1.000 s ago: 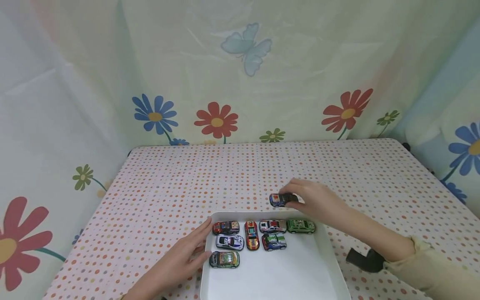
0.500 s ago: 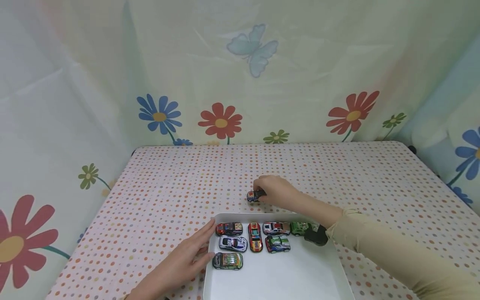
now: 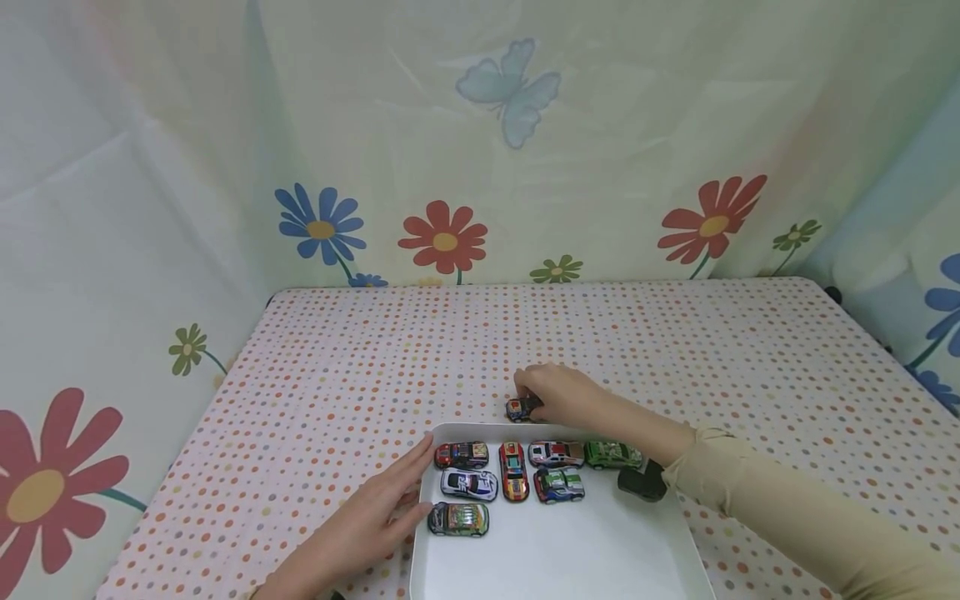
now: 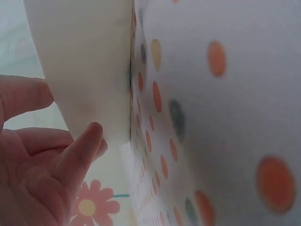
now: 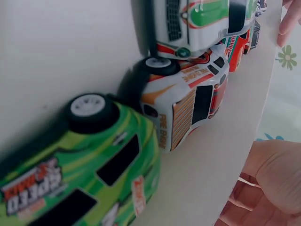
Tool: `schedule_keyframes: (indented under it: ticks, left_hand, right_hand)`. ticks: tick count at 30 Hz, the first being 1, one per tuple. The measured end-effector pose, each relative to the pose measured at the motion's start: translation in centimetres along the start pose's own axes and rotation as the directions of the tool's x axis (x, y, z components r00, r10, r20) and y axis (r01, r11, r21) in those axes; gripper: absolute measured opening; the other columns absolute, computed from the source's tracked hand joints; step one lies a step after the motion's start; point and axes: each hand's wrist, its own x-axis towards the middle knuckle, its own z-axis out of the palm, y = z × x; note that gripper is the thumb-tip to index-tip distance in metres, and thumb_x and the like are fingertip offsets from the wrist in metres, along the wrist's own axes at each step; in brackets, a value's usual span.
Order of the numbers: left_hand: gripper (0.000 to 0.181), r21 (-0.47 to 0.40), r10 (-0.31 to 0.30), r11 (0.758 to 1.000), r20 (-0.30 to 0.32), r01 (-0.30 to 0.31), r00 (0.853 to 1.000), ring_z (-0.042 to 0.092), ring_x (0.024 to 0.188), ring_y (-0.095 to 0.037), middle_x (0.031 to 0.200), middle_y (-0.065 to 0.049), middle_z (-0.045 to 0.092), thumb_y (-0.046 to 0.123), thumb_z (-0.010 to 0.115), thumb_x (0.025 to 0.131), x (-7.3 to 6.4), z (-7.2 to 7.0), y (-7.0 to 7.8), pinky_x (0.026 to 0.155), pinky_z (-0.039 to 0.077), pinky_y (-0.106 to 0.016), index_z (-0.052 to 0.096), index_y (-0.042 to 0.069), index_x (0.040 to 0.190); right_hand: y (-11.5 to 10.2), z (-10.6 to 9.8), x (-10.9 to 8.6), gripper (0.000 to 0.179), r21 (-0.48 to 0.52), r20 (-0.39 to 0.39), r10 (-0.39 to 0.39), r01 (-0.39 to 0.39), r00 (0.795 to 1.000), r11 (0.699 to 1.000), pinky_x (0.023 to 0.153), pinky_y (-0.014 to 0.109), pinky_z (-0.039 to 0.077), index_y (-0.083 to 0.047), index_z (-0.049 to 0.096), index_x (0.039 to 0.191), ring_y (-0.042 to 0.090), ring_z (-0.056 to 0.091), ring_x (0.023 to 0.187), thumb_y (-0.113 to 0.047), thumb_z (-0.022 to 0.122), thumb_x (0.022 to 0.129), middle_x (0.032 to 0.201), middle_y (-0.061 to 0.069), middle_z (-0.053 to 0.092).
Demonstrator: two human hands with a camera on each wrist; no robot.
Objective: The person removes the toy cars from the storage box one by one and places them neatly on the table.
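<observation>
My right hand (image 3: 564, 395) pinches a small dark toy car (image 3: 517, 409) with an orange and blue front, on the tablecloth just beyond the tray's far rim. The fingers partly cover this car, and in the right wrist view it is out of sight past the tray wall. My left hand (image 3: 372, 510) holds the left side of the white tray (image 3: 592, 554). In the left wrist view, the tray wall (image 4: 84, 61) passes between its thumb and fingers (image 4: 80, 153). A green and orange toy car (image 3: 459, 519) lies by the left thumb inside the tray.
More toy cars sit along the tray's far side: a red one turned lengthwise (image 3: 513, 472), a white one (image 3: 469, 483), a green one (image 3: 612, 454) and others. A black wrist device (image 3: 643, 482) hangs over the tray's right part. Dotted cloth (image 3: 360, 350) covers the table.
My right hand has carried the dark toy car leftward along the tray's far side, then slightly nearer the rim. My left hand has stayed on the tray. The head view has shifted slightly.
</observation>
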Motion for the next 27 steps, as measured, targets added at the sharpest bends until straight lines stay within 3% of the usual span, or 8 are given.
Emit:
schedule_keyframes:
  ticks: [3, 6, 10, 14, 17, 20, 27]
  left_hand:
    - [0.063, -0.005, 0.000, 1.000, 0.000, 0.000, 1.000, 0.036, 0.128, -0.026, 0.154, -0.011, 0.011, 0.010, 0.056, 0.094, -0.1, 0.0, 0.0, 0.091, 0.041, -0.021, 0.023, -0.001, 0.147]
    - [0.063, -0.002, -0.001, 1.000, -0.008, 0.001, 1.000, 0.039, 0.126, -0.027, 0.153, -0.012, 0.012, 0.008, 0.056, 0.093, -0.2, 0.0, 0.0, 0.091, 0.042, -0.021, 0.023, -0.002, 0.146]
    - [0.063, -0.005, -0.003, 1.000, -0.015, 0.003, 1.000, 0.040, 0.126, -0.027, 0.153, -0.012, 0.012, 0.006, 0.056, 0.093, -0.4, 0.0, 0.0, 0.091, 0.042, -0.021, 0.024, -0.002, 0.146]
    - [0.063, 0.006, -0.003, 1.000, -0.018, 0.003, 1.000, 0.037, 0.127, -0.027, 0.153, -0.012, 0.011, 0.007, 0.057, 0.093, -0.4, -0.1, 0.1, 0.091, 0.041, -0.022, 0.023, -0.002, 0.146]
    - [0.063, 0.019, -0.004, 1.000, -0.020, 0.004, 1.000, 0.035, 0.129, -0.026, 0.154, -0.012, 0.011, 0.008, 0.057, 0.093, -0.4, -0.1, 0.2, 0.092, 0.041, -0.022, 0.024, -0.001, 0.146]
    - [0.063, 0.025, -0.001, 1.000, -0.019, 0.001, 1.000, 0.035, 0.129, -0.025, 0.154, -0.011, 0.011, 0.008, 0.057, 0.093, -0.3, -0.1, 0.2, 0.092, 0.041, -0.022, 0.024, -0.001, 0.146]
    - [0.062, 0.024, -0.002, 1.000, -0.009, 0.002, 1.000, 0.039, 0.126, -0.025, 0.154, -0.011, 0.012, 0.009, 0.056, 0.093, -0.1, 0.0, 0.2, 0.091, 0.042, -0.022, 0.025, -0.001, 0.146]
  right_hand:
    - [-0.1, -0.1, -0.2, 0.021, -0.002, 0.015, 0.005, -0.005, 1.000, 1.000, 0.063, 0.025, 0.049, -0.009, 0.062, 0.087, 0.013, 0.056, 0.073, -0.005, 0.078, 0.074, 0.083, -0.001, 0.060]
    - [-0.4, -0.7, -0.7, 0.023, 0.033, -0.011, 0.011, -0.011, 1.000, 0.999, 0.070, 0.029, 0.052, -0.006, 0.065, 0.100, 0.018, 0.060, 0.084, -0.010, 0.075, 0.080, 0.095, 0.004, 0.064]
    - [-1.1, -1.9, -2.6, 0.029, 0.077, -0.167, -0.007, 0.020, 0.986, 0.997, 0.079, 0.036, 0.051, -0.003, 0.064, 0.111, 0.022, 0.060, 0.095, -0.011, 0.071, 0.084, 0.106, 0.008, 0.064]
    - [-1.8, -2.2, -5.5, 0.023, 0.029, -0.282, -0.110, 0.123, 0.953, 0.992, 0.073, 0.030, 0.053, -0.005, 0.068, 0.102, 0.017, 0.062, 0.086, -0.006, 0.074, 0.079, 0.095, 0.003, 0.065]
    - [-2.1, -1.5, -7.5, 0.021, 0.010, -0.244, -0.175, 0.182, 0.954, 0.983, 0.064, 0.022, 0.052, -0.005, 0.070, 0.096, 0.011, 0.060, 0.078, -0.006, 0.076, 0.076, 0.090, 0.000, 0.063]
    - [-2.5, -0.9, -8.8, 0.023, -0.004, -0.177, -0.190, 0.192, 0.966, 0.981, 0.059, 0.019, 0.050, -0.007, 0.070, 0.096, 0.008, 0.059, 0.075, -0.011, 0.078, 0.075, 0.090, -0.002, 0.062]
    - [-3.2, -0.1, -9.2, 0.034, -0.064, -0.066, -0.185, 0.181, 0.981, 0.982, 0.063, 0.018, 0.050, -0.006, 0.071, 0.099, 0.007, 0.057, 0.077, -0.012, 0.082, 0.068, 0.091, -0.002, 0.060]
